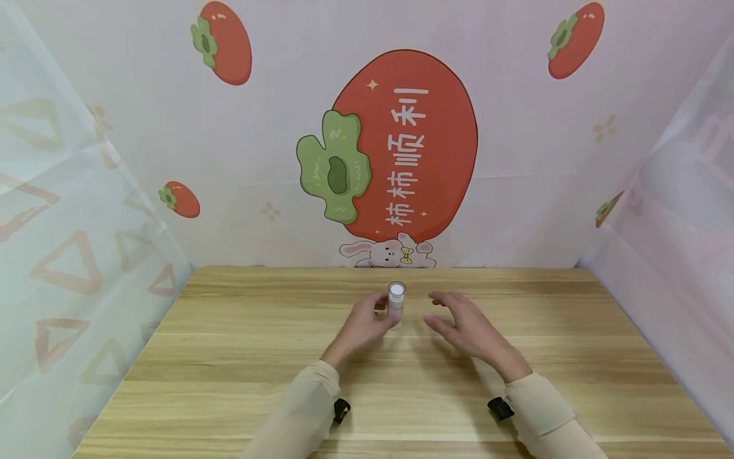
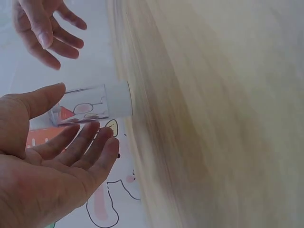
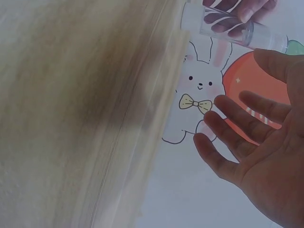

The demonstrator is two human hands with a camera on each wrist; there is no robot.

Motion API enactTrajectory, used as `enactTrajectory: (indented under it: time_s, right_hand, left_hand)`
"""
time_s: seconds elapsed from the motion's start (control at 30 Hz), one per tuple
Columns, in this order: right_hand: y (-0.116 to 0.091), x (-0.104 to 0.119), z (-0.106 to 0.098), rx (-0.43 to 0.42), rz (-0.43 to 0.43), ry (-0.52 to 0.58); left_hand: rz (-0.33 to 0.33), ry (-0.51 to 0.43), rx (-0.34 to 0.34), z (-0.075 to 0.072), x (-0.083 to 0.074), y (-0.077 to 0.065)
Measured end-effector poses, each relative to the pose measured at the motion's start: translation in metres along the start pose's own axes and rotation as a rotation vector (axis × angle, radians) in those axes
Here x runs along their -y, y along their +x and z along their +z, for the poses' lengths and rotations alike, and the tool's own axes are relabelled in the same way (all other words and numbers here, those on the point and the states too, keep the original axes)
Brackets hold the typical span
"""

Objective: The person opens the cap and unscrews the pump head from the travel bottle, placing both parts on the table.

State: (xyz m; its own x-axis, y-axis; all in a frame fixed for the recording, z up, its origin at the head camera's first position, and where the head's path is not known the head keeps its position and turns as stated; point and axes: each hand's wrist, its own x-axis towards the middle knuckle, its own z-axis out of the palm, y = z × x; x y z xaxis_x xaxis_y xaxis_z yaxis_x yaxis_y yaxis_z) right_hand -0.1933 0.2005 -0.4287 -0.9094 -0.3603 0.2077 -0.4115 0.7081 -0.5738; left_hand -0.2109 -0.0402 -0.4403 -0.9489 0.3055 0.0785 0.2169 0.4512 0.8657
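Left grip [image 1: 362, 323] at bottle [image 1: 395, 305], long axis vertical, base [image 2: 119, 99] down

"What bears things here?"
"A wood-grain table [image 1: 241, 344], pale yellow-brown; its streaks run from side to side, some darker than others."
"And what rests on it?"
"A small clear bottle [image 1: 395, 304] with a white base; it stands upright, white end down, near the table's far edge; roughly midway between its sides."
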Motion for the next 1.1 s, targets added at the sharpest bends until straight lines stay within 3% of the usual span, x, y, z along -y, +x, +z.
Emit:
enactTrajectory:
  time_s: [0.33,1.1]
  right_hand:
    - [0.0,0.001,0.001,-0.006,0.001,0.0]
    - [0.001,0.006,-0.001,-0.013,-0.037,0.041]
  left_hand:
    - [-0.072,-0.028,-0.027,0.008,-0.002,0.004]
    - [-0.073,-0.075,-0.075,0.01,-0.003,0.004]
